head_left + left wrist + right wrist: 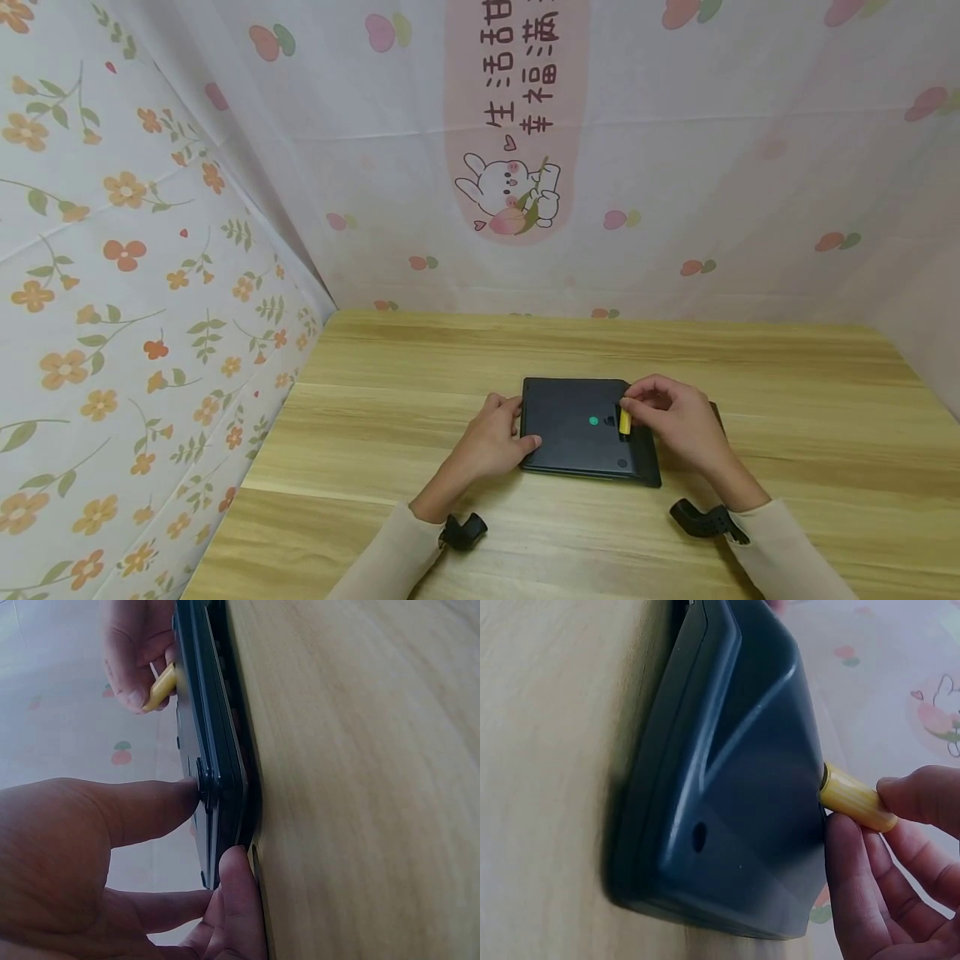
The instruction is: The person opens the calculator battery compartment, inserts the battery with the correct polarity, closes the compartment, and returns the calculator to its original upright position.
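Note:
A black calculator (pixel 562 433) lies face down on the table, its battery slot (pixel 622 419) uncovered near the right end of its back. My left hand (pixel 491 437) grips the left edge, thumb on the back and fingers at the side and under the rim. Between thumb and fingers, my right hand (pixel 678 421) pinches a yellow battery (pixel 859 797). In the head view the battery stands over the slot; the right wrist view has one end at the casing and the other sticking out, tilted. How deep that end sits is hidden.
The wooden table (pixel 360 433) reaches to a printed cloth (pixel 337 167) at the back and a flowered cloth (pixel 135 333) on the left. Just past the right hand shows the dark edge (pixel 717 415) of something mostly hidden.

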{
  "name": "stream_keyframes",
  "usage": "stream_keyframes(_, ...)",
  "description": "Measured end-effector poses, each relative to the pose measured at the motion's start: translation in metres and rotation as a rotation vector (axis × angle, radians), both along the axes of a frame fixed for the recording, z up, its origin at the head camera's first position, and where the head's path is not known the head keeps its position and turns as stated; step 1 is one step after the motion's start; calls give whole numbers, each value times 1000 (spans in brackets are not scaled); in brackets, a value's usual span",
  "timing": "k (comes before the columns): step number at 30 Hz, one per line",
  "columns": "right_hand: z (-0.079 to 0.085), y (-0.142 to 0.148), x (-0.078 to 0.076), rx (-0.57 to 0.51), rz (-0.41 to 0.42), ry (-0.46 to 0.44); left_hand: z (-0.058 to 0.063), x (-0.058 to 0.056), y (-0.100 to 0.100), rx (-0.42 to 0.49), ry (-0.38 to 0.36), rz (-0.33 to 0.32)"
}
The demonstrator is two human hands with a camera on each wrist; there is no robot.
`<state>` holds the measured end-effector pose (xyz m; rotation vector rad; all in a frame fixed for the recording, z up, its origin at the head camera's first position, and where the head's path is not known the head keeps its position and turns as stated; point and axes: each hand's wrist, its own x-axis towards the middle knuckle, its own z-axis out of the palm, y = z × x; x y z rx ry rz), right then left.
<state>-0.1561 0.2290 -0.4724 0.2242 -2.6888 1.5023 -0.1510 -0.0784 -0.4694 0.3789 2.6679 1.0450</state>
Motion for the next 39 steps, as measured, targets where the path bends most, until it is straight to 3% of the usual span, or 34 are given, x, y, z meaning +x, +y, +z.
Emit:
stream_keyframes(10, -2, 0, 0, 53, -7, 30, 0, 1, 2, 12, 4, 14)
stream_keyframes(16, -3, -1, 1, 75, -13, 30, -1, 2, 6, 24, 61, 32)
stream_keyframes(19, -3, -2, 1, 79, -18, 39, -2, 5, 8, 18, 137, -2)
stream_keyframes(23, -2, -5, 2, 74, -20, 55, 0, 9, 12, -12, 252, -95)
stream_keyframes(27, -1, -7, 3, 75, -25, 61, 2, 12, 15, -68, 309, -163)
stream_keyframes(34, -2, -7, 2, 101, -22, 92, -1, 14, 16, -161, 283, -201)
stream_keyframes(39, -4, -8, 1, 115, -18, 120, 0, 14, 17, -223, 250, -190)
